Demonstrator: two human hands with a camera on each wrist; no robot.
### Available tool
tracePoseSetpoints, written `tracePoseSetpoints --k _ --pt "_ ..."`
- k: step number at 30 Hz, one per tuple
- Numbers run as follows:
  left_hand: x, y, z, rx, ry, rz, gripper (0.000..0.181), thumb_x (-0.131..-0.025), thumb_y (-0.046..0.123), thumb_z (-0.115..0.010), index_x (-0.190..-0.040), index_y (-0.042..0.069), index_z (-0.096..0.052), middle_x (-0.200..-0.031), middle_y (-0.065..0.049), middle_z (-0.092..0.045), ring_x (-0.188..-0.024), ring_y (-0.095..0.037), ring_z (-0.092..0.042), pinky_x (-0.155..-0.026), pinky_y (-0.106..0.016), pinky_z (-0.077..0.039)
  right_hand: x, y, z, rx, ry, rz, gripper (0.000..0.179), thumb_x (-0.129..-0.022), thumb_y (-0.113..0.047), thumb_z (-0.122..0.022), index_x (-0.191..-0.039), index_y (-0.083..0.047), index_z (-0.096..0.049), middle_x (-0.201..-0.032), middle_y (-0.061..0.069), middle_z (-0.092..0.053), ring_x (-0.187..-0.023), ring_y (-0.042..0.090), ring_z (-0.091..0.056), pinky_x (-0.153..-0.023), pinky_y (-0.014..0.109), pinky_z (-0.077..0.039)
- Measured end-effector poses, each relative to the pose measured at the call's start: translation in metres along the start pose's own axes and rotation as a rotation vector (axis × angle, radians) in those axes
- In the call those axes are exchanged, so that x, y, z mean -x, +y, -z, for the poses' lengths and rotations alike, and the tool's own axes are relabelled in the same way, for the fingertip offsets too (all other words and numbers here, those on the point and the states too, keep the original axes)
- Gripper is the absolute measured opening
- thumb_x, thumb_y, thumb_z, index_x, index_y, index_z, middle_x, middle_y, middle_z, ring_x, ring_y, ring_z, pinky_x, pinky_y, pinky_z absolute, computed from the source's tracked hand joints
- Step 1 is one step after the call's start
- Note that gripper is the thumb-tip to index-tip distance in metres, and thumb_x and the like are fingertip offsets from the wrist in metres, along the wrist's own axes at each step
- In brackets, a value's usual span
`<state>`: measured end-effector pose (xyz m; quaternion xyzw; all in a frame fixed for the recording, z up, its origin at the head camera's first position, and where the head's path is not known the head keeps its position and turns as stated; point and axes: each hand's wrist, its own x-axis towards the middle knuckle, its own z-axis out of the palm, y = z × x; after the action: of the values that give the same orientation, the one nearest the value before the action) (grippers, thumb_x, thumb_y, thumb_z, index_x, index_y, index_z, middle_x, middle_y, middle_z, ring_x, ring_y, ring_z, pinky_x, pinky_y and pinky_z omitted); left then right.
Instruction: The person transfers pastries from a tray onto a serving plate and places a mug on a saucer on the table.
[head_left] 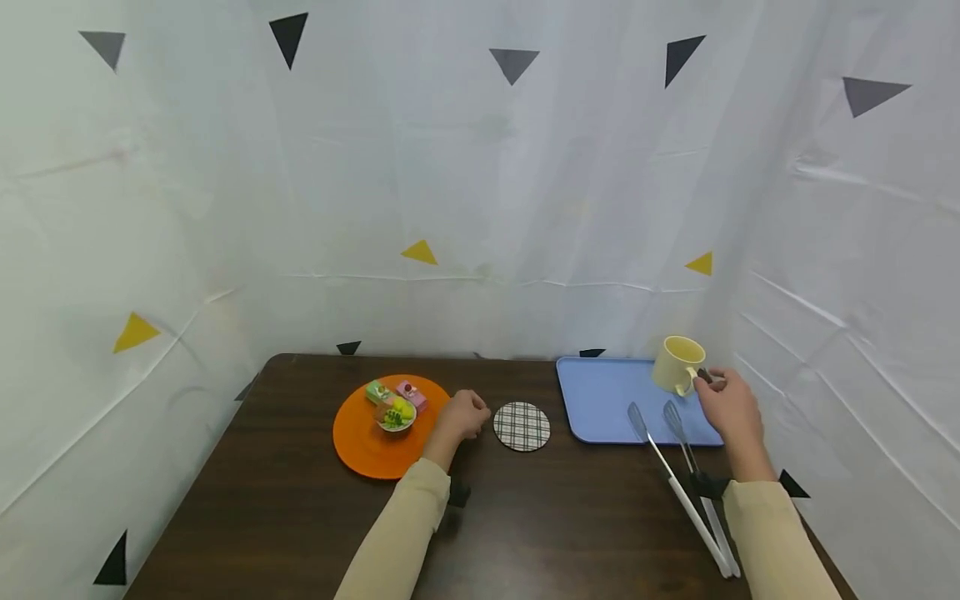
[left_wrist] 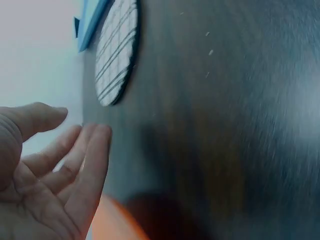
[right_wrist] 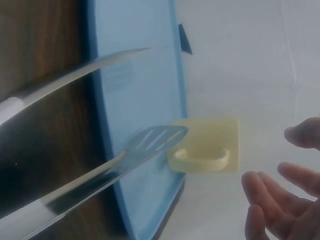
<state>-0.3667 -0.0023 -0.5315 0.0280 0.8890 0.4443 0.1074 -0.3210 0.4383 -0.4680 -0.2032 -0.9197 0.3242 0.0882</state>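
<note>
My left hand [head_left: 460, 417] hovers between an orange plate [head_left: 356, 446] and a round plaid coaster [head_left: 522, 426]. In the left wrist view its fingers [left_wrist: 92, 175] are loosely bent, with nothing between them and the thumb. At the right, my right hand [head_left: 731, 408] is beside a yellow mug [head_left: 670, 367], near its handle. The right wrist view shows a gap between these fingers [right_wrist: 270, 205] and the mug [right_wrist: 225, 137]; they hold nothing. Tongs [head_left: 686, 500] with white handles lie spread, their slotted metal tips over a blue tray [head_left: 600, 408].
On the orange plate sit a small bowl of toy food [head_left: 396, 415], a green block [head_left: 381, 392] and a pink block [head_left: 411, 395]. The mug stands at the tray's back right. White curtain [head_left: 480, 183] with triangles surrounds the dark wooden table [head_left: 262, 492].
</note>
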Motion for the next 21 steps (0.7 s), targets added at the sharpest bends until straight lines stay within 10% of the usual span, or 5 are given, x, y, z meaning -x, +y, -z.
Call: tracePoseSetpoints --k 10,21 --pt "-0.01 0.001 -0.02 -0.161 0.131 0.025 0.034 -0.106 0.022 -0.069 -0.132 0.001 -0.063 -0.14 -0.022 -0.062 -0.116 -0.037 -0.063 -0.102 -0.052 -0.057 -0.036 0.0 -0.016 0.049 -0.09 -0.004 0.07 -0.108 -0.036 -0.046 -0.161 0.009 -0.035 -0.155 0.038 -0.048 -0.139 0.058 -0.05 -0.109 0.068 -0.048" --pt "-0.016 0.006 -0.04 -0.233 0.107 0.098 0.042 -0.102 0.027 -0.075 -0.137 0.009 -0.059 -0.141 -0.017 -0.054 -0.095 -0.036 -0.063 -0.096 -0.057 -0.057 -0.057 0.008 -0.02 0.017 -0.095 -0.021 0.065 -0.107 -0.031 -0.046 -0.151 0.017 -0.042 -0.154 0.042 -0.044 -0.138 0.059 -0.047 -0.115 0.068 -0.044"
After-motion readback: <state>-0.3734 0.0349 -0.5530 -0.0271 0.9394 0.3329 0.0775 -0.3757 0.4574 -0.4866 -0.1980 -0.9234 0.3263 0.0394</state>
